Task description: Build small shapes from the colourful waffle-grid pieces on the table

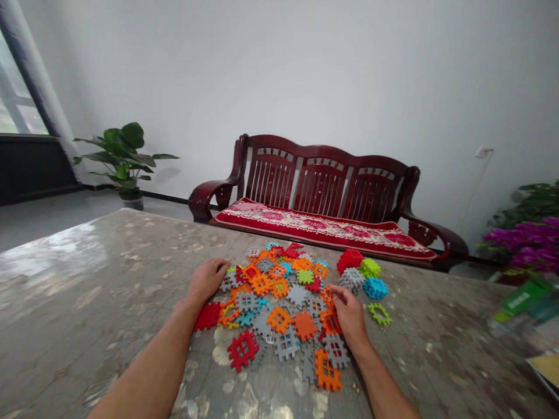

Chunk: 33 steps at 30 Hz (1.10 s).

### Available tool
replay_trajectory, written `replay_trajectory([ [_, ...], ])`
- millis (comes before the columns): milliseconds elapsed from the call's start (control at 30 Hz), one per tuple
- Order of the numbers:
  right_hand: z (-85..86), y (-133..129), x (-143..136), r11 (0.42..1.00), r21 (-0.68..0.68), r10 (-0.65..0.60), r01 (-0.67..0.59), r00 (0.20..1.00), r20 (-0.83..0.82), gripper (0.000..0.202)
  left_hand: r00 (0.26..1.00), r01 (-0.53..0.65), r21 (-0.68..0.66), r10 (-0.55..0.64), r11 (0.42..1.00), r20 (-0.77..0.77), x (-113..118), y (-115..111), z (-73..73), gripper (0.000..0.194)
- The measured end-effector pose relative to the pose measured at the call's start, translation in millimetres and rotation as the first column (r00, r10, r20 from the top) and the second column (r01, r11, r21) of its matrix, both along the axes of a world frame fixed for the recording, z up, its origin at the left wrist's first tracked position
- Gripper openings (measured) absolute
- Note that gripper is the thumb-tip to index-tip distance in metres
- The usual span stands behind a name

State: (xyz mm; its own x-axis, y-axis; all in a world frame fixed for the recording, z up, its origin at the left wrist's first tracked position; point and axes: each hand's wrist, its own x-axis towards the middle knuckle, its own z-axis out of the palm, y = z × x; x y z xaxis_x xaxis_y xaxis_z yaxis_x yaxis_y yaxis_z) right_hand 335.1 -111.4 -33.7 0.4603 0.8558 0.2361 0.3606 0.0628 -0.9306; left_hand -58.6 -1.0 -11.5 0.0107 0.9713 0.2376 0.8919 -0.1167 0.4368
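A loose heap of plastic interlocking tiles (pixel 299 295) in orange, grey, red, blue and green lies on the table, many with window-like openings. My left hand (pixel 208 281) rests at the heap's left edge with fingers curled together, beside grey and red tiles; whatever it may hold is hidden. On the opposite side, my right hand (pixel 350 314) pinches an orange tile (pixel 327 295) between thumb and fingers at the heap's edge. A flat red tile (pixel 207 316) lies near my left forearm. Close to my right forearm is a grey window tile (pixel 336 351).
Right of the heap stand stacks sorted by colour: red (pixel 350 261), grey (pixel 351 280), lime green (pixel 370 267) and blue (pixel 376 287). A single green frame tile (pixel 379 313) lies before them. Beyond the table (pixel 131 273) is a wooden bench (pixel 321 180). Purple flowers (pixel 524 244) stand far right.
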Motion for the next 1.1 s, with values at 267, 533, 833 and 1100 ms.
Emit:
replay_trajectory([
  [267, -8.3, 3.9, 2.6, 0.999, -0.022, 0.027, -0.026, 0.999, 0.037, 0.035, 0.998, 0.044, 0.026, -0.043, 0.999, -0.043, 1.4, -1.3, -0.3, 0.037],
  [533, -1.4, 0.6, -0.6, 0.999, -0.013, 0.039, -0.038, 0.992, 0.117, 0.033, 0.998, 0.053, 0.023, -0.052, 0.998, -0.039, 2.1, -2.1, 0.6, 0.038],
  [833, 8.0, -6.4, -7.6, 0.997, -0.009, 0.080, -0.079, 0.985, 0.153, 0.029, 0.998, 0.065, 0.021, -0.065, 0.998, -0.001, 1.3, -1.6, 0.6, 0.037],
  [1100, 12.3, -10.8, -12.9, 0.990, -0.002, 0.138, -0.139, 0.984, 0.110, 0.028, 0.997, 0.074, 0.018, -0.074, 0.997, 0.006, 0.5, 0.2, -1.3, 0.036],
])
